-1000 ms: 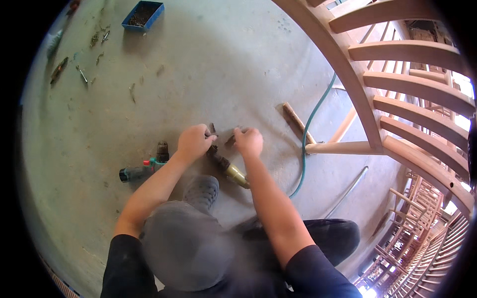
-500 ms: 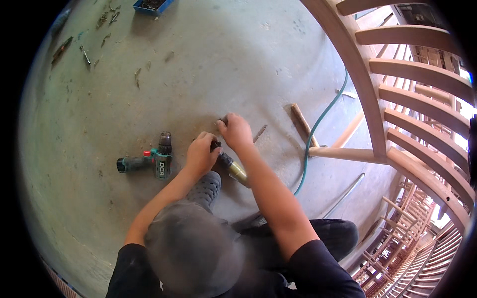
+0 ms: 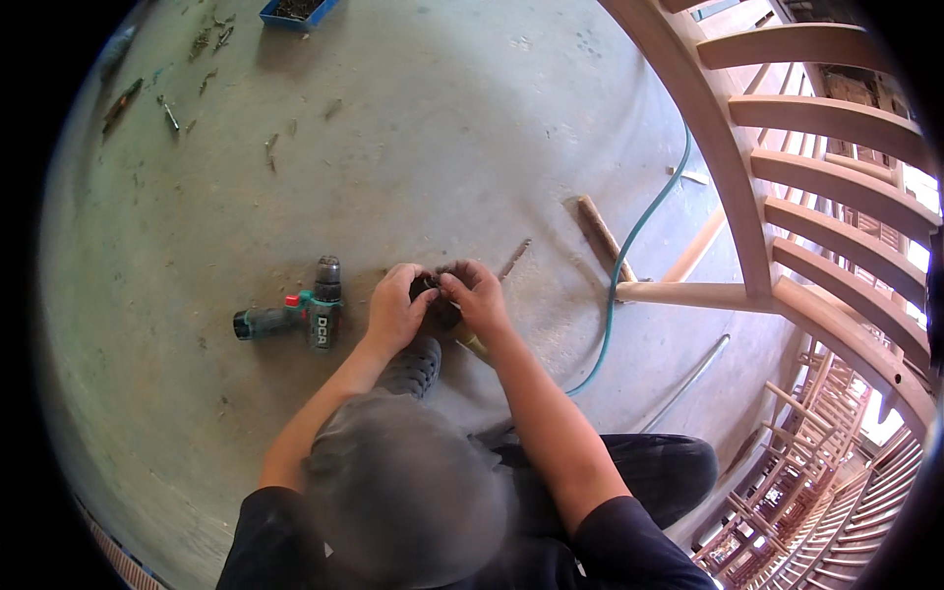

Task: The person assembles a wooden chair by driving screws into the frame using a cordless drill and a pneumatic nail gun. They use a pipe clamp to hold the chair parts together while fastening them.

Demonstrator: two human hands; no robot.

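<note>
Close together above my shoe, both hands are closed at the dark head of a hand tool with a yellow-green body (image 3: 475, 344). My left hand (image 3: 393, 310) grips that dark head from the left. The fingers of my right hand (image 3: 480, 298) are pinched at its top right, on something small and dark that I cannot make out. My hands and right forearm cover much of the tool. To the left, a black and green cordless drill (image 3: 322, 320) lies on the floor. A thin, brownish drill bit (image 3: 514, 259) lies just beyond my right hand.
A green hose (image 3: 626, 251) curves along the floor at right, past a wooden piece (image 3: 602, 236) and a metal rod (image 3: 685, 383). Slatted wooden furniture frames (image 3: 730, 147) fill the right side. At the far left are a blue tray (image 3: 320, 14) and a screwdriver (image 3: 123, 105).
My right hand has come back toward me and down to the tool's dark head, meeting my left hand. My left hand stays on the tool. The drill lies where it was.
</note>
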